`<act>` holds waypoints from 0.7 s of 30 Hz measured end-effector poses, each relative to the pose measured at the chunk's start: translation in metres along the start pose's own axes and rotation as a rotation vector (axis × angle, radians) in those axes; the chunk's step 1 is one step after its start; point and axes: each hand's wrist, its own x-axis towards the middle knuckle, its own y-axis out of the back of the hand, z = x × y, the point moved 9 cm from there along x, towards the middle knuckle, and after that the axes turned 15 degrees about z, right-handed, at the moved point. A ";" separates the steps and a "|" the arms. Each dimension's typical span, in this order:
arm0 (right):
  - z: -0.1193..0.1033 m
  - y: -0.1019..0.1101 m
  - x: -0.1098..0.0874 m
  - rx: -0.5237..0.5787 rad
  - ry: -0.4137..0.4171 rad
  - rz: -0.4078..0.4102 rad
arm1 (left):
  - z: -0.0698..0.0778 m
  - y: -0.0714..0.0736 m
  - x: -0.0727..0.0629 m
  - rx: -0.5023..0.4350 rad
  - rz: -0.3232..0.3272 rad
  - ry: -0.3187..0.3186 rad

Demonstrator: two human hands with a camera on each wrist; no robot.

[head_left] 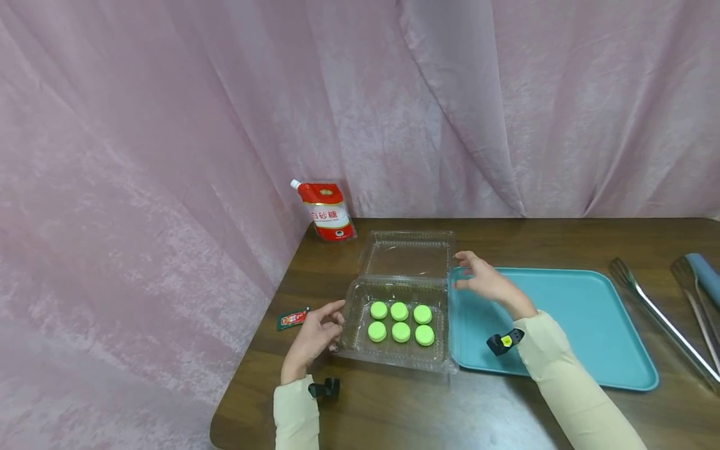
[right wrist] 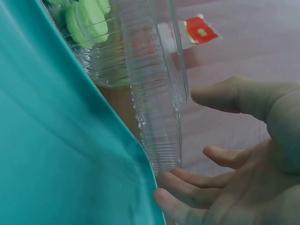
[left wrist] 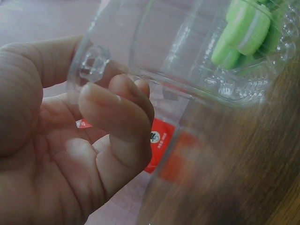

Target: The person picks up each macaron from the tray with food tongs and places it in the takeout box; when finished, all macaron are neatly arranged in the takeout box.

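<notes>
A clear plastic clamshell box point(head_left: 350, 325) lies open on the table, its hinged lid point(head_left: 407, 259) folded back to the far side. Several light green macarons point(head_left: 400, 332) sit inside in two rows. My left hand point(head_left: 316, 337) grips the box's left edge; the left wrist view shows the rim point(left wrist: 77, 77) between the thumb and curled fingers. At the lid's right side is my right hand point(head_left: 482, 280), fingers spread and holding nothing. In the right wrist view its thumb point(right wrist: 218, 97) is beside the plastic edge, and lower fingertips are near the turquoise tray's point(right wrist: 70, 140) rim.
The turquoise tray point(head_left: 568, 319) stands right of the box. Further right lie metal tongs point(head_left: 655, 309) and a second pair with a blue handle point(head_left: 703, 281). A red and white pouch point(head_left: 329, 212) stands at the back left. A small green and red packet point(head_left: 292, 319) lies left.
</notes>
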 end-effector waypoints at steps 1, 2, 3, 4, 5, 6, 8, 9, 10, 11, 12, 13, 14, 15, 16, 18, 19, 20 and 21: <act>0.000 -0.001 0.000 0.011 -0.001 -0.013 | -0.001 0.000 0.000 0.002 0.001 0.004; 0.000 -0.002 -0.001 0.022 -0.006 -0.022 | 0.000 0.000 0.000 0.002 0.000 0.004; 0.000 -0.003 -0.001 0.033 -0.010 -0.031 | 0.000 0.000 0.000 0.003 -0.003 0.002; 0.000 -0.004 -0.001 0.042 -0.014 -0.035 | 0.000 0.000 0.000 0.004 -0.003 0.003; -0.001 -0.004 -0.001 0.048 -0.014 -0.038 | 0.001 0.000 0.000 0.005 -0.003 0.001; -0.001 -0.005 -0.001 0.054 -0.014 -0.040 | 0.001 0.000 0.000 0.005 -0.003 0.001; -0.001 -0.005 0.000 0.063 -0.017 -0.035 | 0.001 0.000 0.000 0.005 -0.002 0.001; -0.001 -0.005 0.001 0.064 -0.016 -0.030 | 0.001 0.000 0.000 0.007 -0.002 0.001; -0.002 -0.006 0.001 0.064 -0.014 -0.025 | 0.001 0.000 0.000 0.009 -0.002 0.001; -0.002 -0.005 0.001 0.066 -0.011 -0.016 | 0.001 0.000 -0.001 0.009 -0.004 -0.001; -0.002 -0.005 0.001 0.067 -0.009 -0.005 | 0.001 -0.001 -0.001 0.010 -0.005 -0.002; -0.002 -0.005 0.001 0.065 -0.004 0.007 | 0.002 -0.001 -0.001 0.011 -0.006 -0.004; -0.003 -0.004 0.002 0.059 0.003 0.021 | 0.002 -0.001 -0.001 0.011 -0.008 -0.007; -0.003 -0.003 0.002 0.053 0.010 0.037 | 0.003 -0.001 -0.001 0.010 -0.008 -0.011; -0.003 -0.002 0.002 0.047 0.016 0.054 | 0.003 -0.001 -0.001 0.008 -0.008 -0.012; -0.005 -0.001 0.002 0.030 0.029 0.088 | 0.003 -0.001 -0.001 0.008 -0.006 -0.013; -0.006 0.000 0.003 0.021 0.036 0.104 | 0.003 -0.001 -0.001 0.009 -0.006 -0.014; -0.006 0.001 0.003 0.015 0.039 0.121 | 0.003 0.000 -0.001 0.010 -0.004 -0.013; -0.007 0.002 0.003 0.011 0.041 0.134 | 0.003 0.000 0.000 0.008 -0.003 -0.012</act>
